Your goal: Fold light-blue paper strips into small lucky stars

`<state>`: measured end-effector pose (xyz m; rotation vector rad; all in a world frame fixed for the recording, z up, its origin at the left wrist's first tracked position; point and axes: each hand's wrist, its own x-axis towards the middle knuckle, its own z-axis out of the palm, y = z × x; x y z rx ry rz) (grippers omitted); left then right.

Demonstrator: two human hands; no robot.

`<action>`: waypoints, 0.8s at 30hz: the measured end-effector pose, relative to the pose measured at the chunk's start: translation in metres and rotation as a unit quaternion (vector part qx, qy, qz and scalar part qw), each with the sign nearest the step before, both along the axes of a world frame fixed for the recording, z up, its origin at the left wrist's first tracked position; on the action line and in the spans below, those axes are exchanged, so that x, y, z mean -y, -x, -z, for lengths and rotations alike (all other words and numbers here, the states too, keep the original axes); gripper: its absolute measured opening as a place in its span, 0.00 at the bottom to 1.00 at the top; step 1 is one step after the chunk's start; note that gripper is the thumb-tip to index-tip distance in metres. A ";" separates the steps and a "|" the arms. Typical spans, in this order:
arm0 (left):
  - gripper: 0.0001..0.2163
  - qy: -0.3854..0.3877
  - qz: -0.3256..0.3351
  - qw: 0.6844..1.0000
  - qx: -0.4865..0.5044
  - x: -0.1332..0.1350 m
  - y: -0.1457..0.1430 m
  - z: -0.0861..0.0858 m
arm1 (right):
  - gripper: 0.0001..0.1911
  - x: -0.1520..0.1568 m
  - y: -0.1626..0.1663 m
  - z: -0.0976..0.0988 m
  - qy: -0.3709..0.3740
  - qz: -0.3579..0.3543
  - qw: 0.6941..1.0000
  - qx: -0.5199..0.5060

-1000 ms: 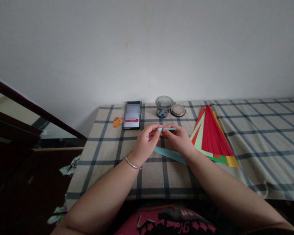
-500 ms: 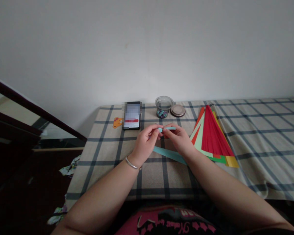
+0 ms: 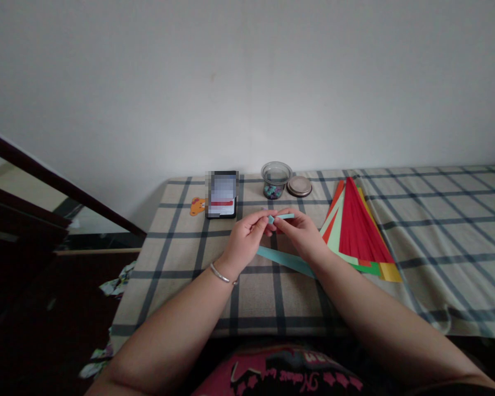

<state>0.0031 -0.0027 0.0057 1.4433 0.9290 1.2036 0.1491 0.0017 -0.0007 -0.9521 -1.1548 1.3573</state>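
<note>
Between my fingertips is a narrow light blue paper strip (image 3: 286,216), its left end folded into a small flat knot. My left hand (image 3: 248,231) pinches the folded end between thumb and forefinger. Close beside it, my right hand (image 3: 299,228) grips the strip near the fold, and the loose tail sticks out to the right above the thumb. Under my wrists lies a wider band of light blue paper strips (image 3: 284,259) on the checked tablecloth. Behind my hands stands a clear plastic jar (image 3: 275,179) with small blue and purple pieces in it.
A round lid (image 3: 300,186) lies right of the jar. Fanned red paper strips (image 3: 361,231), with green, orange and yellow ones, spread to the right. A phone (image 3: 223,195) stands at the back left by an orange bear cutout (image 3: 197,207). A wall rises behind the table.
The folded end of the light blue strip has turned slightly between my fingertips and shows more of its flat face. Both hands stay in nearly the same place.
</note>
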 end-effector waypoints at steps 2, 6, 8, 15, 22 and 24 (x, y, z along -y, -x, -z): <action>0.14 -0.009 -0.003 1.000 -0.016 0.000 0.001 0.000 | 0.17 0.000 0.001 -0.001 -0.002 -0.002 1.000 -0.008; 0.15 -0.029 0.001 0.999 -0.044 0.002 0.002 0.001 | 0.17 0.000 0.002 -0.005 -0.001 -0.015 1.000 -0.014; 0.16 -0.034 0.002 0.998 -0.056 0.003 0.002 0.001 | 0.17 0.000 0.002 -0.005 0.009 -0.017 1.000 -0.014; 0.17 -0.066 0.013 0.994 -0.091 0.006 0.002 0.001 | 0.16 -0.001 0.001 0.001 0.009 -0.017 1.000 -0.008; 0.17 -0.084 0.019 0.989 -0.118 0.006 0.003 -0.001 | 0.15 0.000 0.002 0.001 0.009 -0.018 1.000 -0.002; 0.17 -0.091 0.017 0.987 -0.131 0.007 0.003 -0.001 | 0.16 0.001 0.002 0.000 0.013 -0.017 1.000 -0.005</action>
